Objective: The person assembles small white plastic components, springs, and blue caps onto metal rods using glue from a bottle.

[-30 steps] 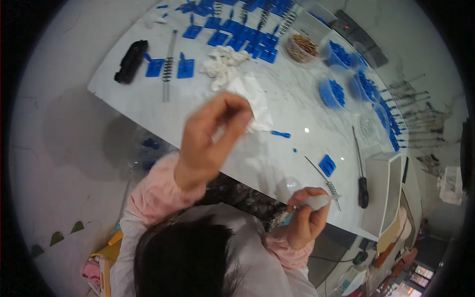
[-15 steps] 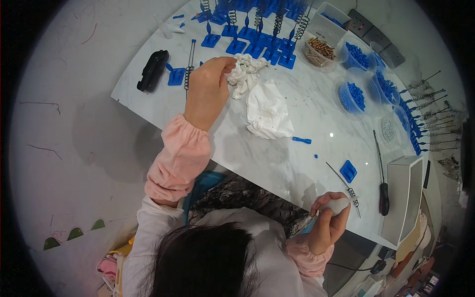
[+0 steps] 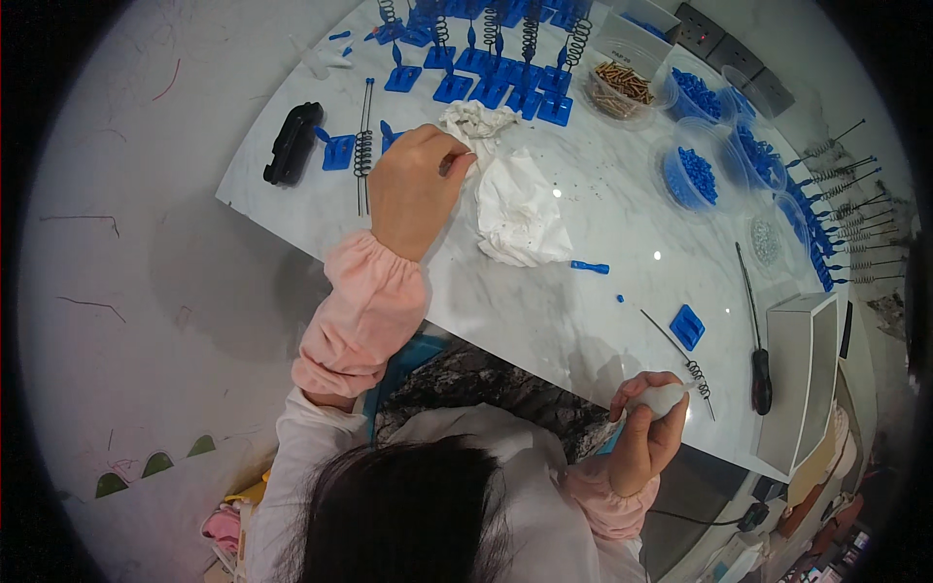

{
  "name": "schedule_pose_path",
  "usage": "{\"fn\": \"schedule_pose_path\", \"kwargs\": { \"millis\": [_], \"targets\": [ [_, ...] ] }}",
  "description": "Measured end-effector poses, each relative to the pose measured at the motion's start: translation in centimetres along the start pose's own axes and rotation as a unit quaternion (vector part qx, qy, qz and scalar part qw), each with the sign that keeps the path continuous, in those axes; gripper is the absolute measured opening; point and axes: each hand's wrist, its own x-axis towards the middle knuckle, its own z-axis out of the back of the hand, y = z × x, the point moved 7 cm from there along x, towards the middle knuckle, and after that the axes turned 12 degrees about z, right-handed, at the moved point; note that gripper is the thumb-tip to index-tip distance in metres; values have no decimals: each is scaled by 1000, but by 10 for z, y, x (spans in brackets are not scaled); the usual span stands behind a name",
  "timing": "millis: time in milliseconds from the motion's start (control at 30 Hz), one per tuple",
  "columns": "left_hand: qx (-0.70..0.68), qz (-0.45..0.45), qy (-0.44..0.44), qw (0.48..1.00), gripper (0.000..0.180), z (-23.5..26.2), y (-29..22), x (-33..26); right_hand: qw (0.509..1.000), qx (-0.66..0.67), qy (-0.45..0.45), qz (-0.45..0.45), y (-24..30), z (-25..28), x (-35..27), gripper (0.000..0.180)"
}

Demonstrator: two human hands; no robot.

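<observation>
Left hand back down on the tissues — right hand keeps its white wad.

Head view: the left hand (image 3: 416, 187), raised a second ago, now rests on the marble table (image 3: 544, 301), fingers pinched on the crumpled tissue (image 3: 478, 121) beside the larger tissue (image 3: 520, 209); the right hand (image 3: 646, 428) stays closed around a white wad (image 3: 661, 398) at the table's near edge — wiping looks to be resuming.

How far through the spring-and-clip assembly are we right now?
Done: a row of blue bases with springs upright stands at the table's far edge. In hand: the left hand rests on the crumpled white cloth; the right hand grips a small white object near the table edge. Left: loose spring rods, one blue clip and bowls of blue parts remain.
</observation>
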Motion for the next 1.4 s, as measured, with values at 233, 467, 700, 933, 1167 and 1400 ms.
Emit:
{"fn": "schedule_pose_path", "kwargs": {
  "millis": [233, 467, 700, 933, 1167, 1400],
  "targets": [
    [-80, 157, 61, 982, 22, 17, -1, -1, 1000, -20, 4, -19, -2, -2, -1, 31],
    [-609, 286, 265, 691, 21, 24, -28, -39, 1000, 9, -14, -19, -2, 0, 0, 24],
    [-675, 282, 301, 611, 18, 21, -30, -52, 1000, 14, -2, -1, -1, -5, -1, 25],
    [-737, 280, 303, 535, 17, 8, -45, -59, 1000, -14, -11, 1, -2, 1, 0, 35],
    [-802, 250, 322, 437, 24, 13, -58, -63, 1000, -24, -15, -4, 0, 1, -1, 35],
    [-702, 288, 316, 570, 19, 17, -62, -64, 999, -3, -40, -5, -1, 0, -2, 28]
  ]
}}
